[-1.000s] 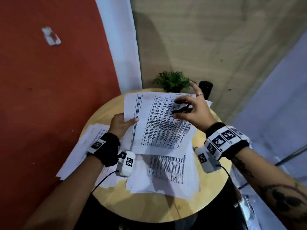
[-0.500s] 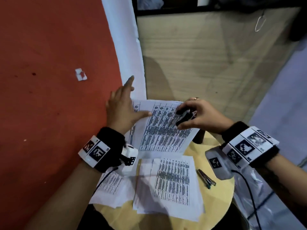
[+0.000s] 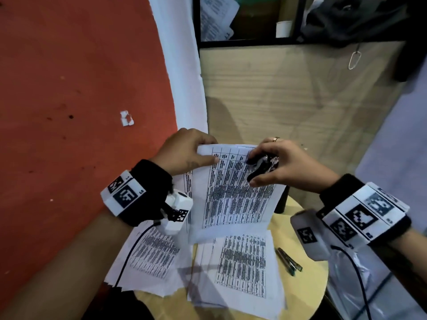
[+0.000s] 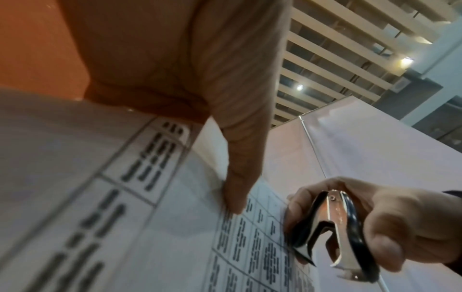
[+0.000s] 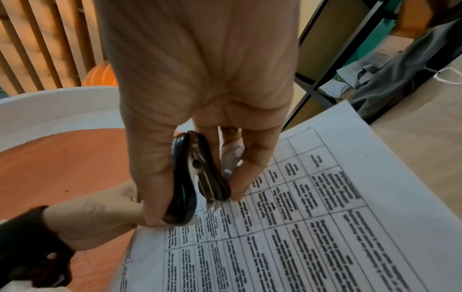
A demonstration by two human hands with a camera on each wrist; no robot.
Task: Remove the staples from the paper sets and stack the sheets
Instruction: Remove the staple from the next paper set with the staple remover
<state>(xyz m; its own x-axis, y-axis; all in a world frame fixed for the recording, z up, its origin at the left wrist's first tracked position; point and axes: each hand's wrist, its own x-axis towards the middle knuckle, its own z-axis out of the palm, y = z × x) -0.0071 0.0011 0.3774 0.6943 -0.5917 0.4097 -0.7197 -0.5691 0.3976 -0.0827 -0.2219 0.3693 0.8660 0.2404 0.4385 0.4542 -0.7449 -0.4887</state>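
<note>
A printed paper set (image 3: 235, 192) is held up above the round table. My left hand (image 3: 191, 150) pinches its top left corner, thumb on the front (image 4: 235, 197), fingers behind. My right hand (image 3: 277, 165) grips a black and chrome staple remover (image 3: 260, 167) between thumb and fingers, its claws (image 4: 322, 243) slightly apart against the top of the sheet (image 5: 300, 207). A torn scrap of paper (image 5: 231, 156) sits between the right fingers. Loose printed sheets (image 3: 240, 269) lie in piles on the table below. No staple is visible.
Two dark pens (image 3: 288, 262) lie on the yellow round table (image 3: 307, 280) at the right. A second paper pile (image 3: 150, 257) hangs over the table's left edge. An orange wall (image 3: 69, 88) is at the left, a wooden panel (image 3: 288, 100) ahead, a shelf (image 3: 254, 19) above.
The paper set has been raised off the table. My left hand shifted from the sheet's left edge up to its top left corner. The right hand stays at the top with the remover.
</note>
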